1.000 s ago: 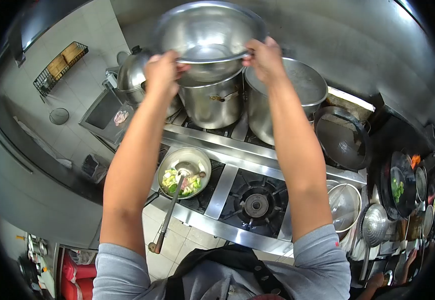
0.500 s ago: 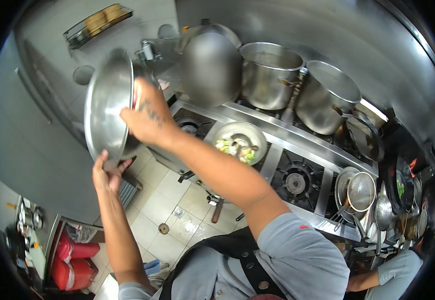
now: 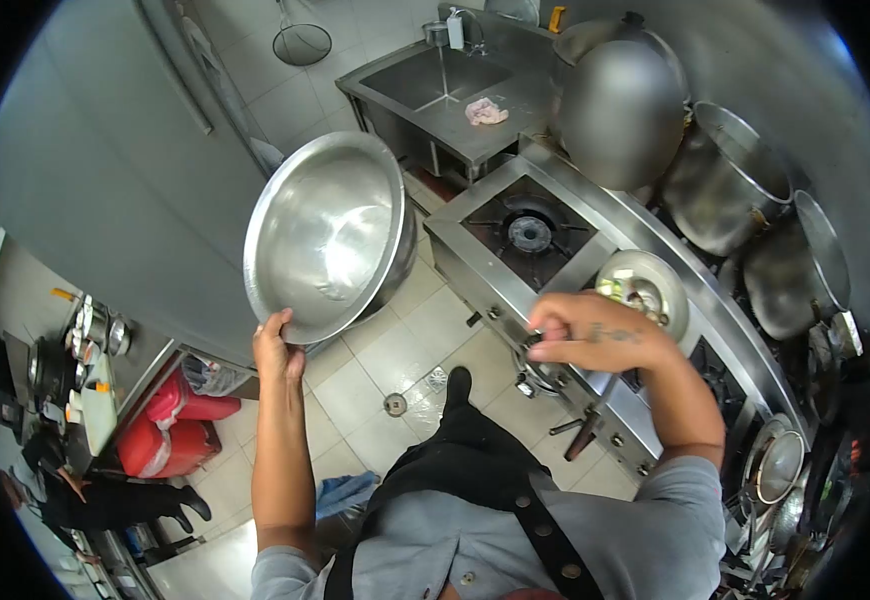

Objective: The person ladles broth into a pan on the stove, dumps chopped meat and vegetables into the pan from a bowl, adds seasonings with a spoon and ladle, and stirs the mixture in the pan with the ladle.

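Note:
My left hand (image 3: 280, 345) grips the lower rim of a large steel mixing bowl (image 3: 330, 225). The bowl is tilted with its inside toward me, and only shine and a few wet-looking marks show in it. My right hand (image 3: 595, 332) is off the bowl, in the air over the stove front. Its fingers are curled in, and I see nothing in them. Just behind it, partly covered by the hand and forearm, a pan (image 3: 677, 290) with chopped green and white vegetables sits on the stove.
A free burner (image 3: 529, 233) is left of the pan. Behind stand tall stockpots (image 3: 725, 190). A steel sink (image 3: 435, 78) with a pink cloth (image 3: 486, 111) on its counter is at the back. Red bins (image 3: 170, 445) and another person (image 3: 105, 495) are at the left.
My right hand has let go of the bowl and moved right, over the stove front. The bowl has turned its inside toward me, held by my left hand alone. My view has swung left.

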A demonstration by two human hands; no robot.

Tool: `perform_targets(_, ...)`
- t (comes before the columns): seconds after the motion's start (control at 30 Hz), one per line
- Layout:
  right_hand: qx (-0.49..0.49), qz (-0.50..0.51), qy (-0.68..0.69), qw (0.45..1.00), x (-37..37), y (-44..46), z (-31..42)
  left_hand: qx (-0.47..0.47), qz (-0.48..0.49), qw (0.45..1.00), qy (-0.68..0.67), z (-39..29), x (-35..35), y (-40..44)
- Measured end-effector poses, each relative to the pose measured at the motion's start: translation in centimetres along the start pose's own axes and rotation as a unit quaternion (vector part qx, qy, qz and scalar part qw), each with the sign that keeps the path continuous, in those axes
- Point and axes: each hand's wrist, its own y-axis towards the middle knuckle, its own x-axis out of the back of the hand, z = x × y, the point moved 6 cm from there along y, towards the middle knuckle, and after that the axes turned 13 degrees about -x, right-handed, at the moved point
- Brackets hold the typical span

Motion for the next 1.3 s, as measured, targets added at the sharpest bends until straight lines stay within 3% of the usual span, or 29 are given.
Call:
perform_targets(0.1, -0.084, -0.085, 0.004, 0.993, 4.1, 0.1, -2.4, 0.034, -0.005, 0.999, 0.017, 2.1, -2.6, 5.5)
perform_targets(0.23, -0.127, -0.252, 0.034, 0.959, 9.2, 2.2, -5.4, 0.065, 0.026, 0.997, 0.010, 5.5, -9.5, 14.7)
perform_targets(0.27, -0.175, -0.250, 0.079, 0.949, 10.1, 3.1, -6.1, 0.070, 0.050, 0.996, 0.014, 6.1, -11.8, 16.8)
perform_targets(0.37, -0.187, -0.270, 0.022, 0.944, 11.8, 8.2, -7.4, 0.061, 0.069, 0.994, 0.060, 9.5, -14.3, 26.2)
perform_targets(0.47, -0.130, -0.174, -0.013, 0.976, 10.6, 13.3, -7.4, 0.075, 0.077, 0.989, 0.104, 11.1, -16.5, 32.5)
perform_targets(0.53, -0.156, -0.068, 0.031, 0.985, 9.6, 15.3, -7.7, 0.084, 0.093, 0.984, 0.123, 13.3, -15.2, 38.8)
perform_targets(0.6, -0.178, -0.059, 0.011, 0.982, 9.1, 16.6, -8.8, 0.079, 0.075, 0.982, 0.153, 15.5, -14.6, 44.1)
perform_targets(0.7, -0.220, -0.075, 0.081, 0.969, 9.1, 17.3, -9.2, 0.070, 0.033, 0.987, 0.142, 18.3, -16.7, 48.8)
perform_targets(0.77, -0.243, -0.074, 0.174, 0.951, 7.3, 18.6, -10.6, 0.100, 0.087, 0.984, 0.120, 20.8, -17.5, 54.0)
perform_targets(0.83, -0.262, -0.083, 0.246, 0.929, 5.7, 21.1, -11.6, 0.085, 0.057, 0.983, 0.150, 21.9, -21.0, 55.5)
perform_targets(0.9, -0.251, -0.128, 0.242, 0.929, 4.4, 24.2, -11.9, 0.075, 0.064, 0.985, 0.138, 23.9, -22.8, 59.4)
perform_targets(0.97, -0.298, -0.117, 0.204, 0.925, 4.3, 27.2, -12.5, 0.081, 0.038, 0.989, 0.120, 25.3, -27.6, 60.3)
perform_targets(1.03, -0.311, -0.205, 0.176, 0.911, 5.0, 29.4, -13.2, 0.057, 0.018, 0.988, 0.139, 27.6, -31.7, 62.7)
perform_targets(1.1, -0.394, -0.183, 0.157, 0.887, 6.5, 31.3, -14.1, 0.055, 0.075, 0.990, 0.106, 31.6, -35.3, 66.7)
perform_targets(1.17, -0.434, -0.211, 0.168, 0.859, 8.9, 33.5, -15.0, 0.091, 0.008, 0.988, 0.124, 35.9, -38.9, 69.7)
perform_targets(1.3, -0.491, -0.236, 0.137, 0.827, 13.6, 40.4, -16.4, 0.147, -0.016, 0.975, 0.164, 45.6, -44.9, 75.1)
